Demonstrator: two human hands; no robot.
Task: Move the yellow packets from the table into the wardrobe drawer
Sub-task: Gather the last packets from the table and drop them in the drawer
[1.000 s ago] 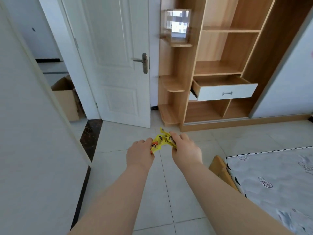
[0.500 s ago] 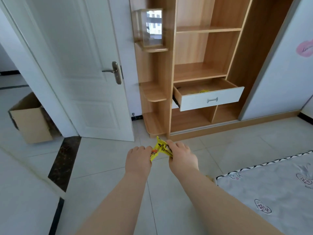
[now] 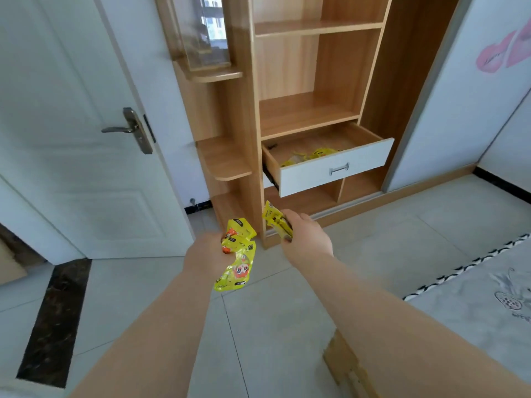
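Observation:
My left hand (image 3: pixel 205 255) grips a bunch of yellow packets (image 3: pixel 237 254) that hang down from it over the tiled floor. My right hand (image 3: pixel 306 235) holds another yellow packet (image 3: pixel 274 221), raised toward the wardrobe. The white-fronted wardrobe drawer (image 3: pixel 336 168) stands pulled open ahead and to the right of both hands. Several yellow packets (image 3: pixel 309 156) lie inside it. The table is not in view.
The wooden wardrobe (image 3: pixel 310 81) has open shelves above and below the drawer and rounded corner shelves (image 3: pixel 224 162) on its left. A white door (image 3: pixel 74 133) stands at the left. A bed with a grey cover (image 3: pixel 482 297) and its wooden corner (image 3: pixel 347 366) lies at the right.
I have come closer to the wardrobe. My hands, which held the packets together, have parted: the left keeps a bunch and the right carries one packet toward the drawer.

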